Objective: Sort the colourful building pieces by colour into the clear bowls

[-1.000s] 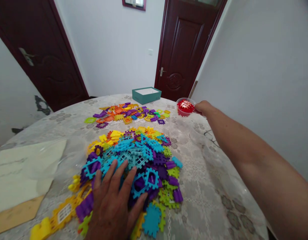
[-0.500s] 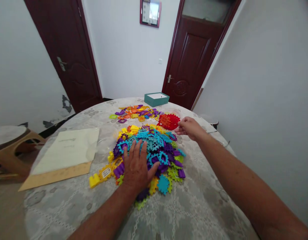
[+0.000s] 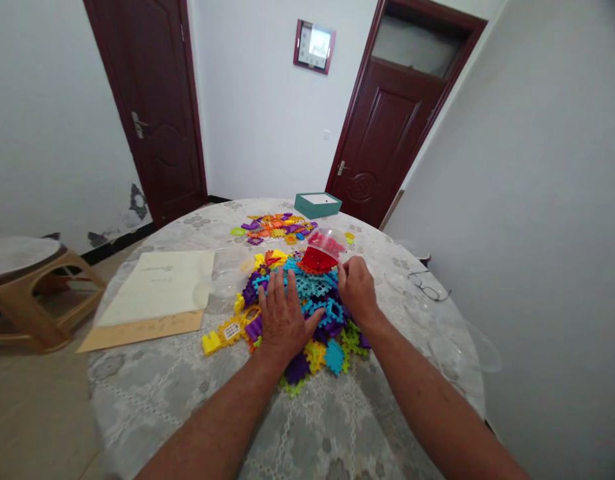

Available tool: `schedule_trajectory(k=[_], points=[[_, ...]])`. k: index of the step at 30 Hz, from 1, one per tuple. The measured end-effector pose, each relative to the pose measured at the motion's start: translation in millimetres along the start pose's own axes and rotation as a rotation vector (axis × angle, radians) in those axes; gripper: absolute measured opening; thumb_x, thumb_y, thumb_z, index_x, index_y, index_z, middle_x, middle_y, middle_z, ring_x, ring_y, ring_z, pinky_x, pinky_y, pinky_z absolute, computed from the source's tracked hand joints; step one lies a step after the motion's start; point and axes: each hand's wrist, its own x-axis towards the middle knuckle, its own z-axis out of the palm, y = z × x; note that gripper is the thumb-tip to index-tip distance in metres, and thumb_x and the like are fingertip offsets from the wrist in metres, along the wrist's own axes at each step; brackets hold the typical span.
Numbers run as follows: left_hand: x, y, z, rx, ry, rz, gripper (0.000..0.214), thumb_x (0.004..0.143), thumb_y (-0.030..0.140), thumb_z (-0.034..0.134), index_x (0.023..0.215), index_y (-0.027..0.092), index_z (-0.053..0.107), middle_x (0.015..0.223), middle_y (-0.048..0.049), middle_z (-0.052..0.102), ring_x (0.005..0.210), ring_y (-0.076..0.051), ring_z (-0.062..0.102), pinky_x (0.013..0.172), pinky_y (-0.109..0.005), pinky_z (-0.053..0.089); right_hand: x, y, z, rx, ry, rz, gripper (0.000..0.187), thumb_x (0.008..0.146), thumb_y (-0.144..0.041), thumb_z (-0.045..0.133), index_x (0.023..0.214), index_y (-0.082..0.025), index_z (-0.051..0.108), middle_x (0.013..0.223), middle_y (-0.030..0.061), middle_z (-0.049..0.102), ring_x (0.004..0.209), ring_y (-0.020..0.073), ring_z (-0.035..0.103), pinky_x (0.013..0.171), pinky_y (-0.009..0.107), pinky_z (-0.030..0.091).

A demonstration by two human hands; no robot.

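Observation:
My left hand (image 3: 284, 317) lies on a heap of plastic interlocking pieces (image 3: 314, 287) in turquoise, purple, yellow and green, its fingers stretched out and thumb spread. Beside the heap's far right, my right hand (image 3: 357, 287) is closed at the edge of a clear plastic bowl (image 3: 332, 235). Red pieces (image 3: 317, 261) are in this bowl, which looks tilted toward me over the back of the heap. My right fingertips are partly hidden.
Behind the heap lies a second spread of orange, purple and yellow pieces (image 3: 274, 228). A green box (image 3: 317, 205) stands at the table's far edge. Papers (image 3: 157, 283) and a clear bowl (image 3: 230, 270) are on the left, eyeglasses (image 3: 430, 292) and clear plastic bowls (image 3: 444, 347) on the right.
My right hand has moved left and nearer, and the bowl of red pieces has shifted left and tipped over the heap's back edge. The left hand stays on the heap. The view has shifted slightly.

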Motion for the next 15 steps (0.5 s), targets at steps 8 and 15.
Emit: schedule_trajectory(k=[8,15], points=[[0,1,-1.1,-0.024,0.010,-0.003,0.107,0.092,0.068,0.062,0.166,0.003,0.023,0.170,-0.0298,0.028,0.160,-0.044,0.024,0.128,-0.063,0.020,-2,-4,-14,-0.060,0.047,-0.063,0.018,0.104,-0.024,0.051,0.087,-0.025,0.046,0.085,0.0027,0.053,0.077,0.0208,0.050,0.065,0.031,0.036],[1,0,1.3,-0.043,0.087,-0.003,0.110,0.090,0.069,0.064,0.166,0.002,0.020,0.170,-0.0316,0.027,0.161,-0.044,0.021,0.128,-0.062,0.022,-5,1,-15,-0.112,0.044,-0.064,0.018,0.104,-0.022,0.051,0.087,-0.024,0.047,0.086,0.0031,0.052,0.078,0.0206,0.049,0.063,0.030,0.034]])
